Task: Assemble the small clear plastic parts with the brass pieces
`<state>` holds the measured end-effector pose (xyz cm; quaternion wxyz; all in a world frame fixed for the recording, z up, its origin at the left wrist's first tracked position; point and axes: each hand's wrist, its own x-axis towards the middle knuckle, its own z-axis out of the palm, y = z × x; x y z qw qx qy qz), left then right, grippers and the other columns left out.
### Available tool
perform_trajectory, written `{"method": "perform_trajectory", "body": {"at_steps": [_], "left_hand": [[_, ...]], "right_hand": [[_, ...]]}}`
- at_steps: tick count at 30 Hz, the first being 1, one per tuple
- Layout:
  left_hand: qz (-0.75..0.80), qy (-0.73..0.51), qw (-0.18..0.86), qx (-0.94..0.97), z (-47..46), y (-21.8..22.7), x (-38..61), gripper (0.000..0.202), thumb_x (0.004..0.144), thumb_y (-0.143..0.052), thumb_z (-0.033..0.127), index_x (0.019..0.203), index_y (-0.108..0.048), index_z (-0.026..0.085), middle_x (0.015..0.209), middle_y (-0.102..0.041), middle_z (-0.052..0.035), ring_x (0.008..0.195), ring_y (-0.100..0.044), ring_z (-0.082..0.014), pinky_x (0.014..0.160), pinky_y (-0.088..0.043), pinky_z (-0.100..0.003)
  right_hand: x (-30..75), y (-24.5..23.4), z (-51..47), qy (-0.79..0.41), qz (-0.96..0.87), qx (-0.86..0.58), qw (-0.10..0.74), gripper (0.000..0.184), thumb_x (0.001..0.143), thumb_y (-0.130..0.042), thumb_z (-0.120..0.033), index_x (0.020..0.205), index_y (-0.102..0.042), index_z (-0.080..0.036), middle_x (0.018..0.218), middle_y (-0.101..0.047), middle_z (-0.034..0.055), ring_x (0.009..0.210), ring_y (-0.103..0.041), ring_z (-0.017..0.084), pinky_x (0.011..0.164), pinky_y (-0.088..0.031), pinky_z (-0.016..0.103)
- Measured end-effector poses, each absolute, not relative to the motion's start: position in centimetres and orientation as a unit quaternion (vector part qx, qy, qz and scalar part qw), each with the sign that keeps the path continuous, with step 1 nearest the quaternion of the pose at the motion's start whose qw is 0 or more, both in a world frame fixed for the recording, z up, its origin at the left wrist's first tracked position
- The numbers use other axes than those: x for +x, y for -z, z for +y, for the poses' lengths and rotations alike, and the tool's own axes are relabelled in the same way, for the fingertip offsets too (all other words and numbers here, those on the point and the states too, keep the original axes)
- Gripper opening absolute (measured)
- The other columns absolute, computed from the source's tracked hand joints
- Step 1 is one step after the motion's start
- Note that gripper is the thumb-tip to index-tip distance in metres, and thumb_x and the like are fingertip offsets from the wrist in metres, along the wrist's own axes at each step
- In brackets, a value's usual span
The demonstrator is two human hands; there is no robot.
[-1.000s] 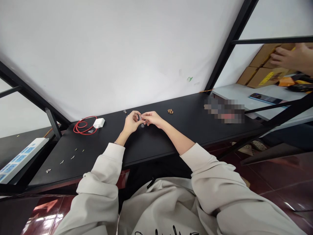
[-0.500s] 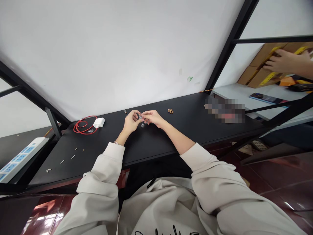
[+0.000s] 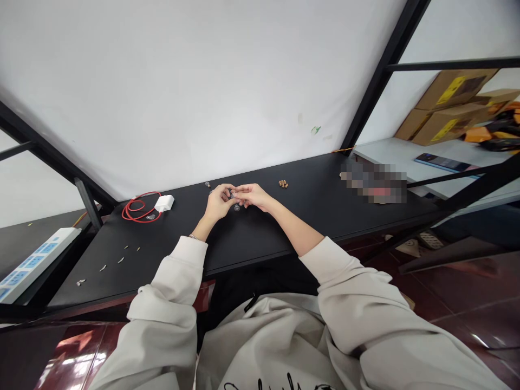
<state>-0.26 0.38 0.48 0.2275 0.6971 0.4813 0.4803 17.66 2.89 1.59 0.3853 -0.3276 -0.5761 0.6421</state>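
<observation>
Two hands hold one small glassy part [image 3: 233, 195] above the tabletop [image 3: 260, 244], the fingertips of left hand [image 3: 219, 201] and right hand [image 3: 252, 195] pinching it between them. Counted from that part: one similar piece [image 3: 237, 208] just below; one bead cluster [image 3: 283, 184] to the right; one red cable coil [image 3: 140, 207], one white charger [image 3: 164, 203] and five small metal pieces [image 3: 121, 260] to the left.

A white wall [image 3: 182, 81] backs the black bench [image 3: 252, 244], and the floor [image 3: 459, 292] looks like glossy dark-red tile.
</observation>
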Motion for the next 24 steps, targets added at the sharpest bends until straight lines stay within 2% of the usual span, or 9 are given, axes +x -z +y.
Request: {"method": "perform_trajectory", "body": {"at_steps": [5, 12, 19, 24], "left_hand": [[0.475, -0.476, 0.225, 0.705, 0.36, -0.37, -0.25, 0.037, 0.068, -0.084, 0.028, 0.101, -0.071, 0.022, 0.076, -0.052, 0.0036, 0.054, -0.045, -0.0065, 0.054, -0.040, -0.023], [0.480, -0.465, 0.217, 0.712, 0.37, -0.27, -0.24, 0.038, 0.068, -0.085, 0.032, 0.102, -0.070, 0.023, 0.076, -0.052, 0.0035, 0.055, -0.046, -0.0070, 0.053, -0.039, -0.023], [0.496, -0.461, 0.216, 0.704, 0.24, -0.50, -0.02, 0.041, 0.066, -0.087, 0.035, 0.101, -0.069, 0.022, 0.076, -0.054, 0.0028, 0.055, -0.047, -0.0079, 0.054, -0.041, -0.023], [0.506, -0.463, 0.215, 0.695, 0.10, -0.62, 0.05, 0.041, 0.066, -0.087, 0.037, 0.099, -0.068, 0.021, 0.076, -0.055, 0.0027, 0.057, -0.047, -0.0083, 0.054, -0.040, -0.023]], "right_hand": [[17.66, -1.63, 2.76, -0.632, -0.596, -0.328, 0.371, 0.029, 0.072, -0.088, -0.034, 0.086, -0.073, -0.013, 0.063, -0.064, 0.0003, 0.053, -0.059, 0.009, 0.042, -0.043, 0.017], [17.40, -1.19, 3.07, -0.606, -0.601, -0.350, 0.386, 0.035, 0.067, -0.091, -0.038, 0.079, -0.070, -0.014, 0.060, -0.063, -0.0003, 0.052, -0.057, 0.009, 0.041, -0.042, 0.018], [17.42, -1.20, 3.09, -0.602, -0.593, -0.362, 0.394, 0.029, 0.078, -0.084, -0.039, 0.076, -0.070, -0.014, 0.059, -0.062, -0.0001, 0.051, -0.057, 0.009, 0.041, -0.042, 0.017], [16.96, -1.08, 2.95, -0.584, -0.591, -0.383, 0.403, 0.021, 0.085, -0.078, -0.032, 0.079, -0.069, -0.013, 0.060, -0.063, 0.0002, 0.050, -0.056, 0.008, 0.041, -0.041, 0.018]]}}
